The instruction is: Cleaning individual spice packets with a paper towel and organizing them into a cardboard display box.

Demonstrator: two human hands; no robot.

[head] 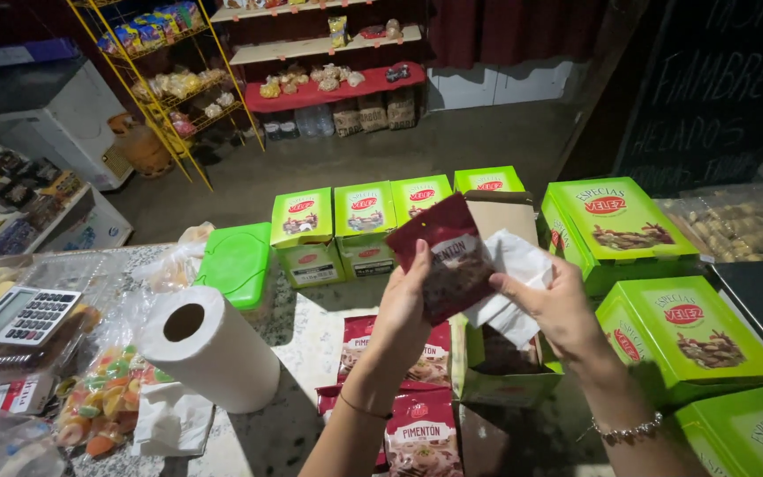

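So bottom centre of the frame, three dark red spice sachets [423, 433] with white-and-red labels lie flat on the speckled stone surface [302, 331]. Just above them the left hand [404, 309] pinches a fourth glossy red sachet [450, 256] mid-frame, and the right hand [558, 309] grips a crumpled white paper towel [512, 278] right against it. Under both hands sits an open lime-green cardboard box [498, 362]. Lower left: one fat paper towel roll [209, 349] and a bag of coloured candies [103, 397]. Further back, four small green boxes [364, 225] in a row. Right side, three bigger green boxes [686, 336], and past those a black chalkboard sign [717, 88].
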